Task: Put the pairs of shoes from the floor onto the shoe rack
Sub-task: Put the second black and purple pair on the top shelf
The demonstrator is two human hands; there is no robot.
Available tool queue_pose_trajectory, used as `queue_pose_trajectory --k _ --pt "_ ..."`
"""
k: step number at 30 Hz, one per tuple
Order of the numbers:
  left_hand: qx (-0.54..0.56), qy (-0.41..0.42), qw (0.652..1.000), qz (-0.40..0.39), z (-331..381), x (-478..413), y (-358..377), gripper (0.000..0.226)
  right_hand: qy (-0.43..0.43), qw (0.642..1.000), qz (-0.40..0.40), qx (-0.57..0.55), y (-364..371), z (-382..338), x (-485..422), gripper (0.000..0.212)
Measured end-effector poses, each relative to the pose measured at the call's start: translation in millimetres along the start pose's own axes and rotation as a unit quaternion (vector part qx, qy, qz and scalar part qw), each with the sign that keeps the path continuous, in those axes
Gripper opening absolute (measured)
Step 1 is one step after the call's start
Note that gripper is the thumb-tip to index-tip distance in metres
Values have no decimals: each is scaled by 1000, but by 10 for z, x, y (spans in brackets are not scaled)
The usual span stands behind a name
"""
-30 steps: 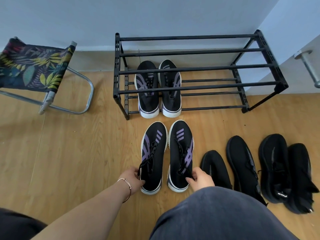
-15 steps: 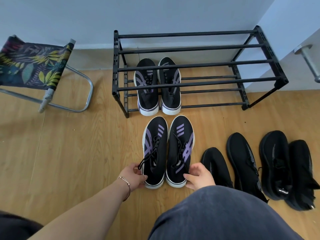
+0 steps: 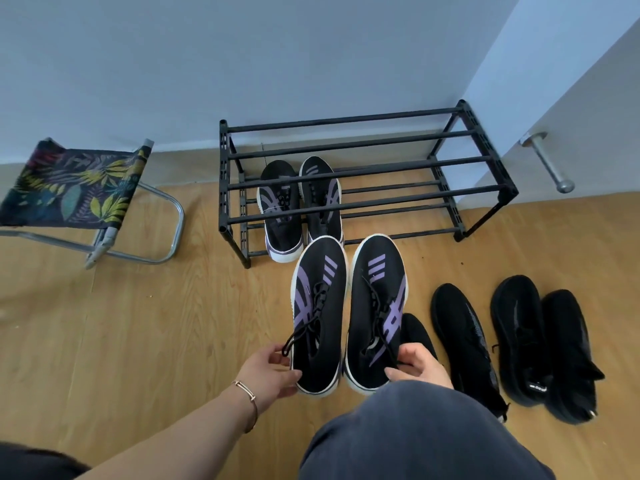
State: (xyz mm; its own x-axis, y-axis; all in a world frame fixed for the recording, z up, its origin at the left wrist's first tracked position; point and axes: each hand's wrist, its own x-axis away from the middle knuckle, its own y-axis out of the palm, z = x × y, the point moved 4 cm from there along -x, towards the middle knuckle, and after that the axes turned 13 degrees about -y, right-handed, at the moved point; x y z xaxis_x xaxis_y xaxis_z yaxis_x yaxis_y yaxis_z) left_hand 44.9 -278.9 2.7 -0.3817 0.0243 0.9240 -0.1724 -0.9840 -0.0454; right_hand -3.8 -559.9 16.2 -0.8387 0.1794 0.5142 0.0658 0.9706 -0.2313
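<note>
Two black sneakers with purple stripes are lifted off the floor, toes pointing at the rack. My left hand (image 3: 268,372) grips the heel of the left sneaker (image 3: 320,306). My right hand (image 3: 417,363) grips the heel of the right sneaker (image 3: 375,306). The black shoe rack (image 3: 363,168) stands against the wall, and a matching black and purple pair (image 3: 298,202) sits on its lower shelf at the left. Two all-black pairs lie on the floor to the right: one pair (image 3: 464,337) nearer me, the other pair (image 3: 543,344) further right.
A folding stool (image 3: 76,188) with a leaf-print seat stands at the left. A white door with a metal handle (image 3: 549,162) is at the right of the rack. My knee in dark trousers (image 3: 408,434) fills the bottom. The floor (image 3: 138,323) is light wood.
Both hands have raised the purple-striped pair off the floor and toward the rack; the shoes look larger and their toes overlap the rack's front. The view tilted upward.
</note>
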Motion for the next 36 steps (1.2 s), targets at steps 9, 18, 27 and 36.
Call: queue_pose_trajectory --k 9,18,27,36 --pt "53 82 995 -6 705 332 -13 42 -89 993 24 -70 -230 -880 -194 23" --pt "69 130 989 -22 1739 486 -296 35 -156 986 21 -58 -168 -1901 -873 31" --pt "116 149 982 27 2462 415 -575 32 -158 986 22 -56 101 -2652 -1590 33" --pt "132 108 982 79 2610 262 -769 42 -99 994 2 -37 412 -2638 -1993 34"
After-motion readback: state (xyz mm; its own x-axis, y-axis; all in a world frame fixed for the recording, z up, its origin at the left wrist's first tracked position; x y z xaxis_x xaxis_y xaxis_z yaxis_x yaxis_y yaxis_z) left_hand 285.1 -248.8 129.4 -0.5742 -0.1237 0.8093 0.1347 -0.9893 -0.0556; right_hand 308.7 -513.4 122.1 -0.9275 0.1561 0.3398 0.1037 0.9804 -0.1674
